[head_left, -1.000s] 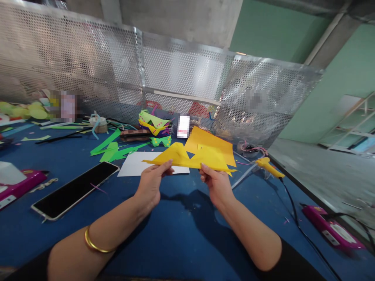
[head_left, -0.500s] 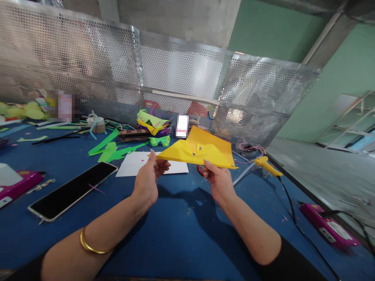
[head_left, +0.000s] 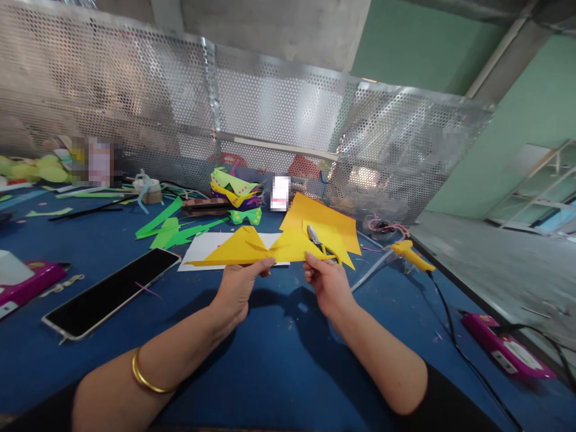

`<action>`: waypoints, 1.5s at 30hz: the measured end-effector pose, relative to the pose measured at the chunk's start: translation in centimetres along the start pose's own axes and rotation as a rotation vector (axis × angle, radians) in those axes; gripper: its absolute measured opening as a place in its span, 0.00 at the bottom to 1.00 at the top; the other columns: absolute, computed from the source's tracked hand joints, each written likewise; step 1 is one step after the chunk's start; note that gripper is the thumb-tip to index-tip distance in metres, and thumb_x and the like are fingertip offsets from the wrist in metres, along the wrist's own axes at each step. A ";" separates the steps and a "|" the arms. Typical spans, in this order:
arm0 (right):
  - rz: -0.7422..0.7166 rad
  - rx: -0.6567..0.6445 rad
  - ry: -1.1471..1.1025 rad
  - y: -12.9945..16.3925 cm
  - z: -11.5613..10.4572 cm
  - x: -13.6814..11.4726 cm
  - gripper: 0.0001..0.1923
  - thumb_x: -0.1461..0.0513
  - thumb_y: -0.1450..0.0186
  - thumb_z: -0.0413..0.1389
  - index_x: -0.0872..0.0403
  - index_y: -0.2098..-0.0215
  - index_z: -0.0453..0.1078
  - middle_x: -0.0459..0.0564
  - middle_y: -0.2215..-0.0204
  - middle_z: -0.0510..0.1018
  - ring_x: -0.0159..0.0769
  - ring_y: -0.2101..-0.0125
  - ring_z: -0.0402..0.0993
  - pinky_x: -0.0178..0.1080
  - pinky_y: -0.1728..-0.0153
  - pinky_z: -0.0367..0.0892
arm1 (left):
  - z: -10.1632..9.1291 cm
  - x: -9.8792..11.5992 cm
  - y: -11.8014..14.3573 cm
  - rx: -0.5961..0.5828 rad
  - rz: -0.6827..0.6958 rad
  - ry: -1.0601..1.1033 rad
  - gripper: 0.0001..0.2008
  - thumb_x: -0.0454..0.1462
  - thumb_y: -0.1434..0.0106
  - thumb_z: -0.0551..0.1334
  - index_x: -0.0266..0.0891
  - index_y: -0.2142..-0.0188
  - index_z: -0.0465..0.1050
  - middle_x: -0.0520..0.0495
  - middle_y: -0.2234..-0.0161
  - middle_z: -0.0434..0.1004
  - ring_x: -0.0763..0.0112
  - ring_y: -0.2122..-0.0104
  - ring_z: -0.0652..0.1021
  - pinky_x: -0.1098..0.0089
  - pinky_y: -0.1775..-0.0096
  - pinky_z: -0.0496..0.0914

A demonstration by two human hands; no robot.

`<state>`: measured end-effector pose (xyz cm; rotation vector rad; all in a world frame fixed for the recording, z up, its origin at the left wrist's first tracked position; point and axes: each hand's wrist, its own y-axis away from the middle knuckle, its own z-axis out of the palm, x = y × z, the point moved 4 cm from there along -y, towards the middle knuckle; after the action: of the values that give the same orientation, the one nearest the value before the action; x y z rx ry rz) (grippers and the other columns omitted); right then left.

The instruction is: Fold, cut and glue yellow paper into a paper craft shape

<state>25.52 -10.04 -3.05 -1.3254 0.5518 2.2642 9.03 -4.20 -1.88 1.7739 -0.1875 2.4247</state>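
Observation:
My left hand [head_left: 237, 288] pinches the near edge of a yellow paper cut-out [head_left: 252, 249] with pointed wings, held flat above the blue table [head_left: 279, 360]. Just to its right, my right hand [head_left: 327, 285] grips the same cut-out. Behind the cut-out lies an orange-yellow sheet [head_left: 326, 221] with scissor blades [head_left: 314, 235] showing over it; I cannot tell what holds the scissors. A white sheet [head_left: 211, 246] lies on the table under the cut-out's left wing.
A phone [head_left: 112, 292] lies at the left near green paper scraps [head_left: 173, 231]. A stack of paper masks [head_left: 234, 192] sits by the perforated metal screen [head_left: 270, 120]. A yellow glue gun [head_left: 411, 255] with a black cord and a pink device [head_left: 508, 354] are at the right.
The cut-out was tilted up half a second ago; now it lies flatter and lower, turned so its left wing points left. Both hands shifted closer together at its middle. The scissor blades came into view.

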 end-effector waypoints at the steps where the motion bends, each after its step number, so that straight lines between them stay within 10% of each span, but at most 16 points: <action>1: -0.001 0.019 -0.003 -0.4 -0.3 -0.3 0.17 0.58 0.61 0.73 0.57 0.82 0.71 0.44 0.85 0.74 0.25 0.85 0.64 0.30 0.85 0.59 | -0.2 0.0 -0.2 0.014 -0.004 0.016 0.11 0.38 0.60 0.74 0.38 0.86 0.73 0.52 0.82 0.73 0.72 0.76 0.71 0.70 0.68 0.65; 23: -0.130 -0.040 -0.047 -0.1 0.1 -1.2 0.19 0.52 0.56 0.71 0.56 0.76 0.73 0.43 0.80 0.75 0.25 0.82 0.66 0.31 0.80 0.61 | -0.6 -0.1 -0.7 0.063 -0.091 0.166 0.13 0.37 0.64 0.76 0.36 0.78 0.78 0.53 0.80 0.75 0.73 0.75 0.72 0.72 0.67 0.66; 31: -0.108 -0.158 0.075 2.0 1.7 1.2 0.13 0.57 0.54 0.70 0.57 0.80 0.74 0.43 0.84 0.74 0.27 0.83 0.65 0.33 0.78 0.61 | 0.8 -0.9 0.9 -0.117 -0.131 0.085 0.12 0.39 0.60 0.75 0.36 0.77 0.78 0.52 0.79 0.76 0.72 0.76 0.72 0.71 0.68 0.67; 45: -0.187 -0.003 0.018 0.3 0.1 -2.3 0.13 0.59 0.59 0.71 0.57 0.80 0.74 0.45 0.85 0.74 0.27 0.85 0.65 0.33 0.82 0.59 | -1.2 1.2 -1.5 0.142 -0.132 0.232 0.10 0.38 0.55 0.73 0.34 0.77 0.77 0.50 0.79 0.77 0.73 0.76 0.74 0.71 0.65 0.68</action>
<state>26.26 -10.64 -0.95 -1.3415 0.4125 2.1039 7.85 -2.43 -1.04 1.4843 0.1245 2.5745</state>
